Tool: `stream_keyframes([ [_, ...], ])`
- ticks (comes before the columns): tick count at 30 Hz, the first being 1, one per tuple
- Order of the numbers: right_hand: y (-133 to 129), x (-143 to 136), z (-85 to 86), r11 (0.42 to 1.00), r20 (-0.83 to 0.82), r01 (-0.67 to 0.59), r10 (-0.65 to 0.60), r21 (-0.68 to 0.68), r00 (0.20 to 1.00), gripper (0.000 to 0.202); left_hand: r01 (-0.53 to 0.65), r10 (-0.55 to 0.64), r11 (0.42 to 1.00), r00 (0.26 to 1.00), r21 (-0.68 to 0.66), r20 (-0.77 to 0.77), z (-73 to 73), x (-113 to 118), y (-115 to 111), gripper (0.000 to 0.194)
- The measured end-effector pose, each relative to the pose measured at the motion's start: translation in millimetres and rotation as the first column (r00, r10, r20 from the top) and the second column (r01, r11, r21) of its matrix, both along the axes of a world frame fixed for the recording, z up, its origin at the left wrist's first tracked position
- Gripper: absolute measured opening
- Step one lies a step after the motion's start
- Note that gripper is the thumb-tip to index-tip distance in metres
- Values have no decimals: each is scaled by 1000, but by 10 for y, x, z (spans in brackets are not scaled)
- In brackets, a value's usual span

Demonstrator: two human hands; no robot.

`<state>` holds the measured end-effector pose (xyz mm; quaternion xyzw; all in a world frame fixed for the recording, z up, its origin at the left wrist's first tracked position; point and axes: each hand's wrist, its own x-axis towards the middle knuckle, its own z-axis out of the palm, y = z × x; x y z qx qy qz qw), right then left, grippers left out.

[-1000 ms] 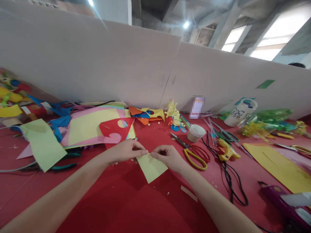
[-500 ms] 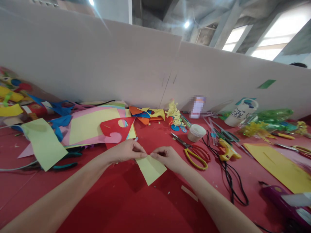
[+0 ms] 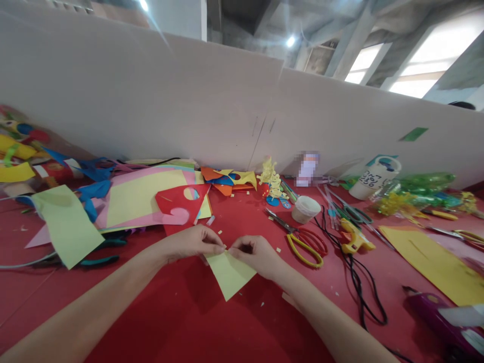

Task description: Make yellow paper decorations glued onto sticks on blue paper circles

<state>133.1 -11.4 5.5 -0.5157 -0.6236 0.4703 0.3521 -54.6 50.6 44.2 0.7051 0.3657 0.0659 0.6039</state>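
Observation:
A small pale yellow-green piece of paper point(image 3: 229, 276) hangs by its upper edge between my two hands, its lower corner pointing toward me. My left hand point(image 3: 196, 243) pinches that edge between thumb and fingers. Close beside it, my right hand point(image 3: 254, 254) pinches the same edge, the two sets of fingertips almost touching. Beyond my hands lies a red paper sheet point(image 3: 170, 197) with a hole cut in it. Scissors with red and yellow handles point(image 3: 302, 242) rest to the right of my right hand.
Stacked coloured paper point(image 3: 130, 199) and a curled pale green sheet point(image 3: 66, 224) lie left. To the right are a white cup point(image 3: 305, 209), a yellow glue gun point(image 3: 355, 237) with black cord, a purple tool point(image 3: 434, 317) and yellow paper point(image 3: 427, 257). A white partition point(image 3: 170, 106) stands behind.
Both hands have come slightly lower and nearer to me with the paper. Their fingertips are closer together along its upper edge.

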Motion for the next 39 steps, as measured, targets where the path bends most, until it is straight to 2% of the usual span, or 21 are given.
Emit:
stream_keyframes([
  [6,-257,-132,58,996,35,-6,3,86,999,9,-42,41,992,999,122,6,-76,-126,-332,18],
  [12,-558,-185,94,996,117,-32,22,83,993,7,-88,88,996,996,4,29,-227,-203,-626,21],
  [17,-588,-182,39,996,80,-28,22,79,997,7,-71,72,997,997,-19,35,-287,-212,-634,19],
  [21,-576,-183,28,997,49,-34,31,69,998,6,-117,118,993,992,-17,46,-267,-189,-660,16],
  [30,-558,-137,106,992,157,-109,98,63,983,15,-218,217,975,976,45,28,-269,-158,-758,17],
  [36,-548,-135,74,980,208,-165,138,114,968,15,-223,221,971,975,89,26,-279,-171,-807,15],
  [39,-549,-138,66,980,218,-154,124,125,968,15,-210,209,974,978,84,21,-272,-169,-799,16],
])
